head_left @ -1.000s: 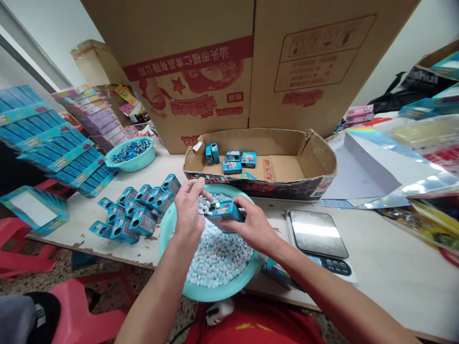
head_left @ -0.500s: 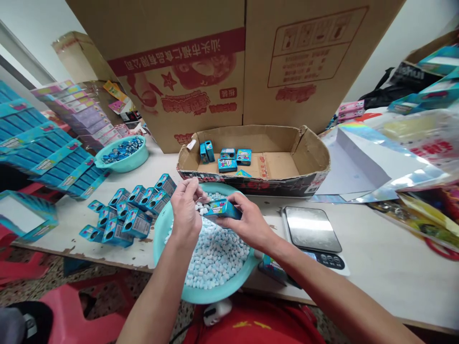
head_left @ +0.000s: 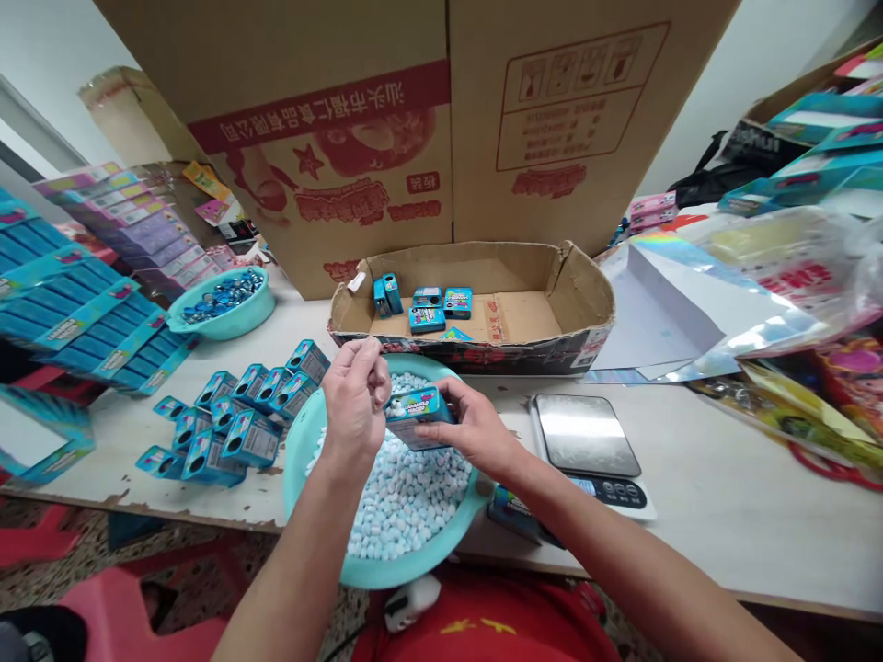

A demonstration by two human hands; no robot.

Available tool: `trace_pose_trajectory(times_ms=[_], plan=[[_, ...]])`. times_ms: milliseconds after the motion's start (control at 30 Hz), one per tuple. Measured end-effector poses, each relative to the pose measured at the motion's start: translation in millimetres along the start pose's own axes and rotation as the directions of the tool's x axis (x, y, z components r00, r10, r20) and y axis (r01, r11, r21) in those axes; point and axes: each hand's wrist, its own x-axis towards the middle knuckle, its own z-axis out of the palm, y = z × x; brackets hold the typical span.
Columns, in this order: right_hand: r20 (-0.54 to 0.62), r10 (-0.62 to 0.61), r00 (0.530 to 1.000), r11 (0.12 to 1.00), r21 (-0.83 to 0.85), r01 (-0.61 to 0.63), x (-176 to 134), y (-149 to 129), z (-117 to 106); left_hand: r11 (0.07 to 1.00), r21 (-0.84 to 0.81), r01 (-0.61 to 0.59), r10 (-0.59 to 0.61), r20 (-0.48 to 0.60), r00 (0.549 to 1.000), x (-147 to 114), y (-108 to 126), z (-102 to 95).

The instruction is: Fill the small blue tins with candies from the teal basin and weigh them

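Note:
A small blue candy box (head_left: 419, 416) is gripped in my right hand (head_left: 475, 425), thumb on the near side and fingers behind it. The box is tilted, its left end close to my left hand (head_left: 357, 395). My left hand is closed with the fingers curled in; what it holds, if anything, is hidden. Both hands are above a turquoise basin (head_left: 296, 460) filled with small white and pale blue candies (head_left: 407, 501). Several similar blue boxes (head_left: 252, 437) stand on the table to the left of the basin.
Behind the basin is a low cardboard tray (head_left: 531, 317) with several blue boxes. A digital scale (head_left: 590, 437) sits to the right, another blue box (head_left: 510, 510) beside it. A smaller turquoise bowl (head_left: 238, 322) holds shiny blue pieces. A large carton (head_left: 455, 119) stands behind.
My left hand's fingers have curled closed; white candies showed by them before. The blue box now shows more of its side. The whole view has shifted slightly.

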Motion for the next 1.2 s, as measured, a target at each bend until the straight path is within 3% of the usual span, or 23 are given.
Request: trace_pose_trajectory(times_ms=[200, 367, 433, 500, 567, 633, 700, 767, 867, 1067, 1133, 1200], plan=[[-0.044, 0.063, 0.997, 0.987, -0.148, -0.069, -6, -6, -8, 0.939, 0.343, 0.015, -0.091, 0.206, 0.974, -4, -15, 3.7], [-0.047, 0.060, 0.997, 0.994, 0.094, -0.055, -10, -2, -25, 0.978, 0.207, 0.036, -0.052, 0.074, 0.996, 7, -6, -8.0], [-0.052, 0.062, 0.997, 0.979, 0.196, -0.050, -14, 0, -36, 0.934, 0.355, 0.032, -0.053, 0.051, 0.997, 11, -11, -25.7], [-0.079, 0.057, 0.995, 0.959, 0.281, -0.032, -22, 2, -53, 0.742, 0.669, -0.033, -0.072, 0.129, 0.989, 11, -25, -51.4], [-0.157, 0.054, 0.986, 0.943, 0.334, 0.001, -33, 5, -76, 0.379, 0.903, -0.203, -0.149, 0.276, 0.950, 8, -43, -79.4], [-0.302, 0.042, 0.952, 0.947, 0.317, 0.058, -47, 12, -104, 0.087, 0.938, -0.334, -0.218, 0.345, 0.913, 2, -61, -101.8], [-0.454, 0.014, 0.891, 0.967, 0.233, 0.103, -62, 25, -134, -0.033, 0.914, -0.404, -0.329, 0.372, 0.868, -5, -73, -113.1], [-0.564, -0.015, 0.826, 0.985, 0.133, 0.108, -75, 42, -159, -0.067, 0.901, -0.428, -0.406, 0.367, 0.837, -12, -79, -113.1], [-0.632, -0.016, 0.775, 0.997, 0.048, 0.060, -92, 66, -181, -0.109, 0.916, -0.386, -0.451, 0.301, 0.840, -18, -81, -100.8], [-0.620, -0.011, 0.785, 1.000, 0.007, 0.019, -113, 73, -194, -0.195, 0.930, -0.312, -0.505, 0.178, 0.845, -23, -76, -85.0], [-0.668, -0.039, 0.743, 0.998, 0.016, 0.067, -120, 68, -201, -0.163, 0.946, -0.281, -0.484, 0.171, 0.858, -20, -72, -86.4], [-0.740, -0.027, 0.672, 0.994, 0.052, 0.097, -129, 64, -210, -0.078, 0.974, -0.214, -0.418, 0.163, 0.894, -16, -67, -89.4]])
